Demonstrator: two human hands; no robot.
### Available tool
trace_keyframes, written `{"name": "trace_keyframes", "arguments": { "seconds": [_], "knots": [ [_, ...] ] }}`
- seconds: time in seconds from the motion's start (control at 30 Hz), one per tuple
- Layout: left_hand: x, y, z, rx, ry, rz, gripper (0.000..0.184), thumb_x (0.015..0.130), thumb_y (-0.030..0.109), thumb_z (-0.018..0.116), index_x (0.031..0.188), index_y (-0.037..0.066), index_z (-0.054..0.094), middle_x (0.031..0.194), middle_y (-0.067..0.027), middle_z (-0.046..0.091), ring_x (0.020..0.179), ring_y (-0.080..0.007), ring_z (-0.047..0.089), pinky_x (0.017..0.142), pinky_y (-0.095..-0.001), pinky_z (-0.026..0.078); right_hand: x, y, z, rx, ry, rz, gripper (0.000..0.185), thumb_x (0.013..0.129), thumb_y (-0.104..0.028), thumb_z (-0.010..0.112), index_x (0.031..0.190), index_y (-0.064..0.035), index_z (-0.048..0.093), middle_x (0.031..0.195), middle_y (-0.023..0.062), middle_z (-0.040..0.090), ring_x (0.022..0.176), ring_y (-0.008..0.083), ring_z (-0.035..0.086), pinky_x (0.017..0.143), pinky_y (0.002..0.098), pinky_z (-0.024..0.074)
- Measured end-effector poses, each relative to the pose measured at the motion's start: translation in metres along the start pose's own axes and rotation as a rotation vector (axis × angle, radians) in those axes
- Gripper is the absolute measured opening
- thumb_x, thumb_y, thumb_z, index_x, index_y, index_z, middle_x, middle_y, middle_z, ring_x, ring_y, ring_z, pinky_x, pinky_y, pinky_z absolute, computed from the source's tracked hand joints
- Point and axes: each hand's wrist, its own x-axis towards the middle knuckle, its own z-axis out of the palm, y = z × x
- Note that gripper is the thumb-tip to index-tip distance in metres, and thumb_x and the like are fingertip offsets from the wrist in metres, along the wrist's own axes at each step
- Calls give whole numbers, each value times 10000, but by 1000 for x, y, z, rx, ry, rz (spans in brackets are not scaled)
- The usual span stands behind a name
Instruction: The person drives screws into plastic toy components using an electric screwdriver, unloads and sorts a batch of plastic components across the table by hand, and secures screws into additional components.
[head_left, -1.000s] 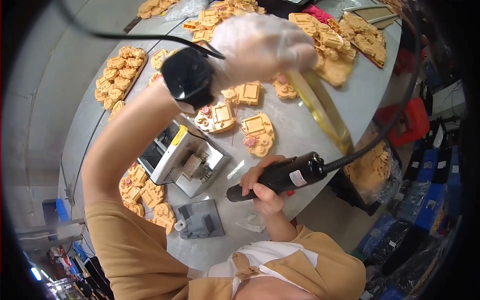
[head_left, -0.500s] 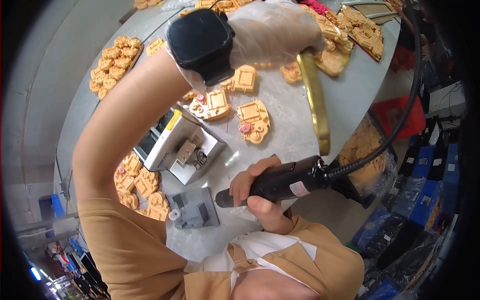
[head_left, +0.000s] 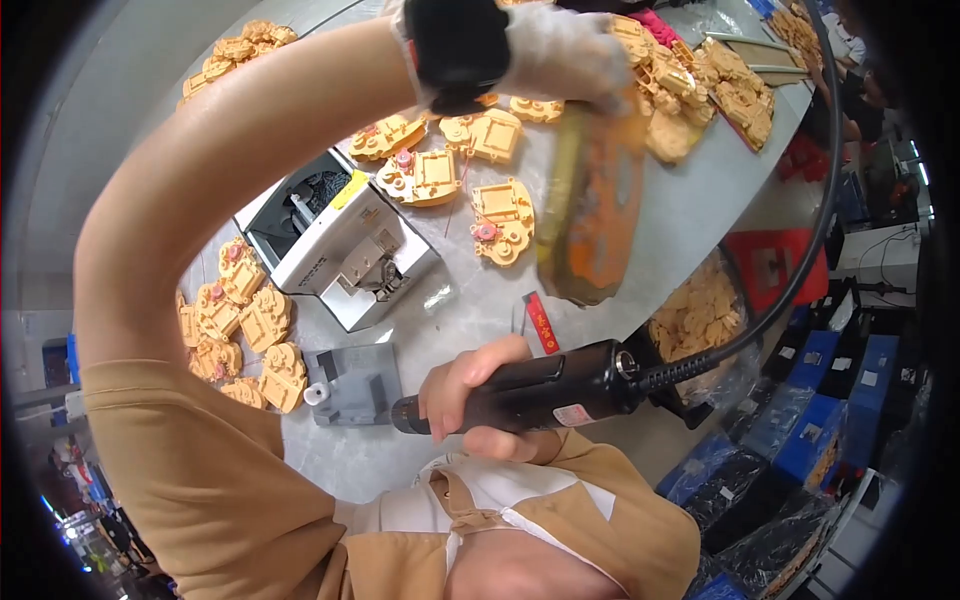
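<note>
My left hand, in a thin translucent glove with a black watch at the wrist, is closed on the top end of a gold-edged, orange tray-like thing. Motion blurs it; its broad side hangs tilted over the table. My bare right hand wraps round a black electric screwdriver, whose tip end points left beside a grey fixture block. Above that block stands a white screw feeder. Yellow plastic housings, some with a small red part, lie between the feeder and the tray-like thing.
More housings lie heaped at the left and far right. A red paper strip lies on the grey table. The screwdriver's black cable arcs up at right. Beyond the edge are a bag of parts and blue bins.
The gold-edged thing has swung from nearly edge-on to showing its broad orange side, uncovering the red strip. My right hand and the screwdriver appear slightly further left; the view has shifted.
</note>
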Motion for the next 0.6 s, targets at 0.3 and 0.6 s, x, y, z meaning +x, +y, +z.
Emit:
{"name": "trace_keyframes", "arguments": {
  "seconds": [0.3,0.6],
  "knots": [
    [-108,-5,-12,141,-242,-64,546,782,48,491,1279,240,375,1330,-38,362,1237,-209,338,1051,-403,241,3,3,-9,-47,134,-139,402,736,-92,582,1059,-80,344,721,79,510,606,200,536,655,354,429],
    [-174,-9,-30,37,-353,-224,537,754,39,530,1258,185,417,1300,-82,397,1225,-262,353,1025,-411,283,6,8,-12,-44,142,-162,408,729,-92,590,1062,-61,357,718,84,514,596,200,537,653,357,435]
  ]
}}
